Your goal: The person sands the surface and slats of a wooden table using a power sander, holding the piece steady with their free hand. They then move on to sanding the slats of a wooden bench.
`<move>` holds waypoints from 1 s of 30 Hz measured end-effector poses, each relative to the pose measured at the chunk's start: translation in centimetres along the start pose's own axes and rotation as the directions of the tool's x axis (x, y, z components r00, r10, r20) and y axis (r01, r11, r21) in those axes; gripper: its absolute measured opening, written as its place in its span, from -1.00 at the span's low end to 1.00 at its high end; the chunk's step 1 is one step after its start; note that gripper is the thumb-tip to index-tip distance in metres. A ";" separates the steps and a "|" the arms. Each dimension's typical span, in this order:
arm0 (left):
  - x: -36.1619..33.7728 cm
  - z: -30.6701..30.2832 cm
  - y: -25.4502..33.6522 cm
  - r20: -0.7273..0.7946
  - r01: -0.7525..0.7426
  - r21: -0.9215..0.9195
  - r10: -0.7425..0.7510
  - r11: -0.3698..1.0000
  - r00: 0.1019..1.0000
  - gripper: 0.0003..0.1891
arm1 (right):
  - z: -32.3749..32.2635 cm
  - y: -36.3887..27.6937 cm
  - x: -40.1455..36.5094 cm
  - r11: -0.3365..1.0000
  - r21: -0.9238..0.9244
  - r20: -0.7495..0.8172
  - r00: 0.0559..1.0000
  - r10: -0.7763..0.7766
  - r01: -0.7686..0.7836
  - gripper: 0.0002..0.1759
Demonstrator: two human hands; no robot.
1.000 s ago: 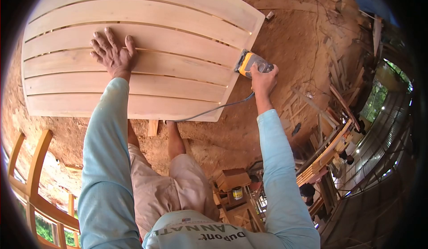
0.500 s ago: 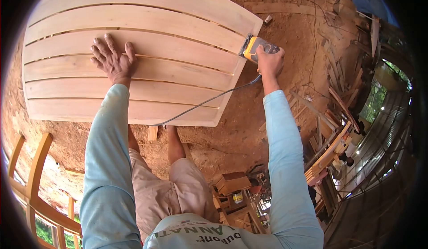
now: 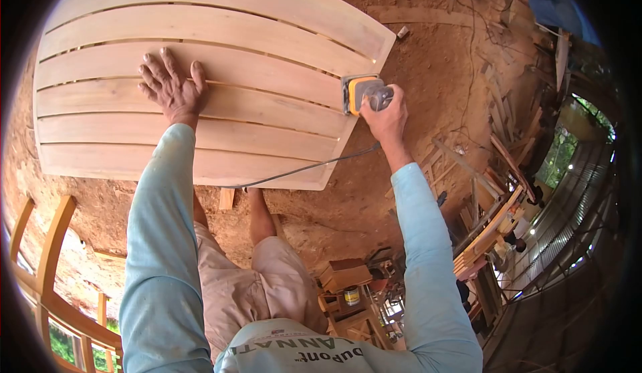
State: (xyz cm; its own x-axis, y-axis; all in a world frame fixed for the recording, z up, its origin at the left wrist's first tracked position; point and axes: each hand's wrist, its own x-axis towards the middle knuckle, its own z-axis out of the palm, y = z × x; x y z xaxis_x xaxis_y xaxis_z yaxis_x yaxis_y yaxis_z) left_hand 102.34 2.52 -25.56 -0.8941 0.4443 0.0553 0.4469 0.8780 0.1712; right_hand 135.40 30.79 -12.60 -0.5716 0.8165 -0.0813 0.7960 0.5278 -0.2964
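Sander [image 3: 361, 93] at right edge of slatted panel [image 3: 267, 52], clasped tight in right grip [image 3: 384, 115]. Left grip [image 3: 170, 85] open, flat on middle slats, fingers spread. Cord [image 3: 301, 170] trailing over panel's near corner. Dirt floor [image 3: 428, 59] beneath.

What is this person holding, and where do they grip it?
Right hand grips the sander by its top handle; left hand rests flat on the panel.
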 end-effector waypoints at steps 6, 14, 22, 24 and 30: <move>0.0 -0.4 0.2 0.035 0.012 -0.020 -0.011 1.000 0.999 -0.09 | -0.1 1.7 1.5 0.991 0.039 -0.005 0.991 -0.131 0.131 -0.23; 0.0 -0.1 0.0 0.019 0.000 -0.013 0.001 1.000 1.000 -0.07 | -0.9 0.6 2.3 0.984 0.083 0.053 0.985 -0.162 0.158 -0.24; 0.0 0.0 -0.1 0.018 0.000 -0.001 0.000 1.000 1.000 -0.08 | -0.8 1.2 1.7 0.987 0.062 0.076 0.986 -0.150 0.145 -0.22; 0.0 -0.2 0.0 0.022 0.003 -0.011 -0.002 1.000 1.000 -0.08 | -0.6 1.6 3.0 0.992 0.055 0.073 0.990 -0.118 0.115 -0.21; 0.0 0.0 0.0 -0.012 -0.003 0.002 0.003 1.000 1.000 -0.09 | -0.7 0.1 1.6 0.973 0.105 0.069 0.975 -0.212 0.204 -0.20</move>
State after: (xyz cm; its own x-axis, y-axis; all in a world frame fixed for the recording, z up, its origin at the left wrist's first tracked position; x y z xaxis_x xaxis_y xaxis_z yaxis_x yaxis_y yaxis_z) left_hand 102.37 2.52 -25.56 -0.8929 0.4452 0.0672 0.4500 0.8769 0.1690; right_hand 134.74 32.30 -12.09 -0.7398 0.6678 -0.0822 0.6372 0.6560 -0.4046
